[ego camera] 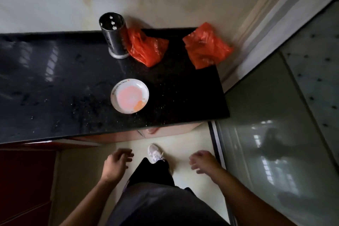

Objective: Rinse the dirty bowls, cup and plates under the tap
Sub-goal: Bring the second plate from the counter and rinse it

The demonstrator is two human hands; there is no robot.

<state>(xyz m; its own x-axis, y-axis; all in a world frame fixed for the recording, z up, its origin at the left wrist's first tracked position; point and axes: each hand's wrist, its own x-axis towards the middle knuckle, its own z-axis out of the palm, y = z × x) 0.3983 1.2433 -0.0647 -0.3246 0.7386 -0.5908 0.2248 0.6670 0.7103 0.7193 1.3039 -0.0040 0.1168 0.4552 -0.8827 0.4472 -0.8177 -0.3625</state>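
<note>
A white plate (129,95) smeared with pink and orange residue lies on the black countertop (55,82), near its right end. My left hand (117,163) hovers low over the floor in front of the counter, fingers loosely apart, holding nothing. My right hand (203,160) hangs at the same height further right, also empty with fingers spread. Both hands are below and in front of the plate, not touching it. No tap, sink, bowl or cup is in view.
A perforated steel utensil holder (113,35) stands at the back of the counter beside two crumpled orange plastic bags (146,47) (206,46). A glass sliding door (275,134) is on the right. Red cabinet fronts (23,180) sit below the counter. My shoe (155,153) is on the pale floor.
</note>
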